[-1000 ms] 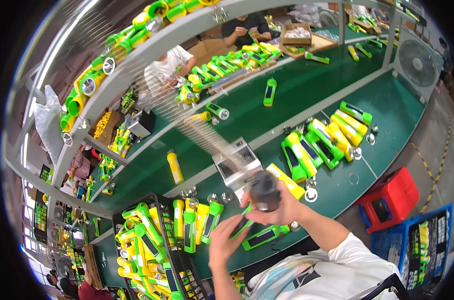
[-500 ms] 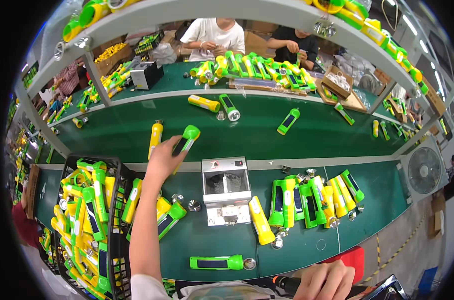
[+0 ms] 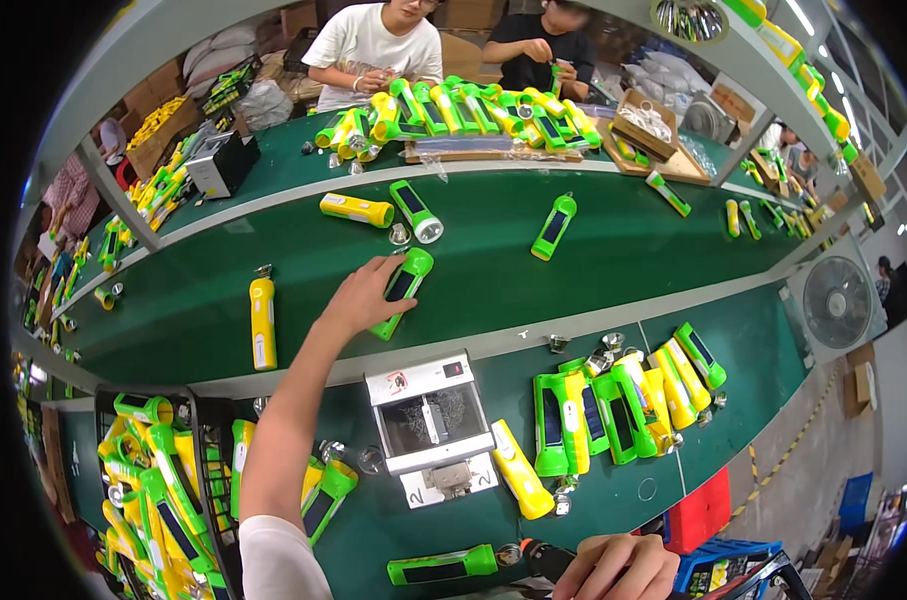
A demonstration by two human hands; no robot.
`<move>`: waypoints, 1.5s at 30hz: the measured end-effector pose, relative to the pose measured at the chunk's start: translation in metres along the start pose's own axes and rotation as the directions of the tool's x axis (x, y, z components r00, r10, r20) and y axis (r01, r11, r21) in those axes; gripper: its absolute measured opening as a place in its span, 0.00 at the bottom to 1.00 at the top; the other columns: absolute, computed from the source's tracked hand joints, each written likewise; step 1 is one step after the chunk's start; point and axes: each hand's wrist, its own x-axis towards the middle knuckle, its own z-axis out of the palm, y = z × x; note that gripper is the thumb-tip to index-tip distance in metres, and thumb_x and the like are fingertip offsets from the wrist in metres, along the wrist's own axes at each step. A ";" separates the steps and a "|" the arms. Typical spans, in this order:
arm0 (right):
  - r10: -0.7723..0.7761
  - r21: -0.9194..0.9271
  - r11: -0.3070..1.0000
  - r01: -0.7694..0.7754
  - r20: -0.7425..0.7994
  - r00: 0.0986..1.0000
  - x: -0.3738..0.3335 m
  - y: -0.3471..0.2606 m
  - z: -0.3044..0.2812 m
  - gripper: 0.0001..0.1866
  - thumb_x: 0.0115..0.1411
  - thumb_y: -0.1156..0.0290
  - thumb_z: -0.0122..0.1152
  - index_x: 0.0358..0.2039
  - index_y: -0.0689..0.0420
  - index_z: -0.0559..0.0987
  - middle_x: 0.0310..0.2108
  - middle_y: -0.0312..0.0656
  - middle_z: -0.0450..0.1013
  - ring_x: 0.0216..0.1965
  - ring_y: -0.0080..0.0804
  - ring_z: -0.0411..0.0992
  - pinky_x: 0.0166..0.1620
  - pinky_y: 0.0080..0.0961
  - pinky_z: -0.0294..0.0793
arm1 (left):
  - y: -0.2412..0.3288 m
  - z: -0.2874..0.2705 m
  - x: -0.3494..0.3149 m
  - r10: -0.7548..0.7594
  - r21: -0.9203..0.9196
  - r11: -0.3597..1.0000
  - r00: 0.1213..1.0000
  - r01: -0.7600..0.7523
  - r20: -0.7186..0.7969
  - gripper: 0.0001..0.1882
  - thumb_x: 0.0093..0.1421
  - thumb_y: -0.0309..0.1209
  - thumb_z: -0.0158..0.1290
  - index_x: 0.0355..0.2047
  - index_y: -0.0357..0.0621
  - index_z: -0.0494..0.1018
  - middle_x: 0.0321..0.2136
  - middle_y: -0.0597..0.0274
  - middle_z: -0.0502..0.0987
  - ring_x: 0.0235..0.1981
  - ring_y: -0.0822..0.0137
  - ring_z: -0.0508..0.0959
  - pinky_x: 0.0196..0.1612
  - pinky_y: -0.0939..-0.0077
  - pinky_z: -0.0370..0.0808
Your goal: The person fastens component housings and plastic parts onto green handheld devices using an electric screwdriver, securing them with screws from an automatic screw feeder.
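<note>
Operator: Where is the green solar flashlight (image 3: 404, 284)?

Instructor: On the green strip (image 3: 494, 270) beyond the grey rail (image 3: 594, 320), under the left hand (image 3: 367, 294). Its fingers straddle the body; whether they grip cannot be told.

Operator: And the right hand (image 3: 622, 568)?

Instructor: Fingers closed around the orange-tipped black tool (image 3: 550, 561). Recommended: seat the left thumb and fingers on opposite edges, clear of the silver reflector (image 3: 400, 234).

At the frame's lower left, the person's left sleeve (image 3: 282, 562) is white, short and plain; the forearm (image 3: 292, 430) beyond is bare.
</note>
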 end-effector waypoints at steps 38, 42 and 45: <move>0.017 -0.477 0.845 -0.242 -0.427 0.904 -0.062 -0.017 -0.049 0.26 0.54 0.70 0.77 0.50 0.59 0.73 0.24 0.39 0.73 0.21 0.23 0.69 0.25 0.19 0.67 | 0.078 -0.188 -0.117 -0.249 0.017 0.967 0.961 0.253 -0.116 0.35 0.50 0.33 0.63 0.60 0.38 0.72 0.45 0.39 0.80 0.46 0.41 0.79 0.52 0.58 0.76; 0.087 -0.437 0.867 -0.241 -0.343 0.935 -0.069 -0.020 -0.044 0.23 0.54 0.77 0.73 0.48 0.62 0.73 0.25 0.38 0.74 0.23 0.23 0.70 0.27 0.20 0.68 | 0.138 -0.188 -0.248 -0.194 -0.099 0.979 0.969 0.180 -0.154 0.36 0.54 0.24 0.60 0.65 0.39 0.66 0.47 0.40 0.78 0.48 0.41 0.77 0.53 0.56 0.74; 0.121 -0.420 0.872 -0.251 -0.312 0.942 -0.078 -0.013 -0.049 0.24 0.51 0.75 0.75 0.47 0.63 0.75 0.25 0.40 0.74 0.23 0.24 0.72 0.27 0.19 0.70 | 0.167 -0.158 -0.332 -0.272 0.123 0.951 0.956 0.285 -0.113 0.40 0.59 0.28 0.60 0.71 0.41 0.58 0.46 0.46 0.76 0.46 0.42 0.77 0.50 0.55 0.75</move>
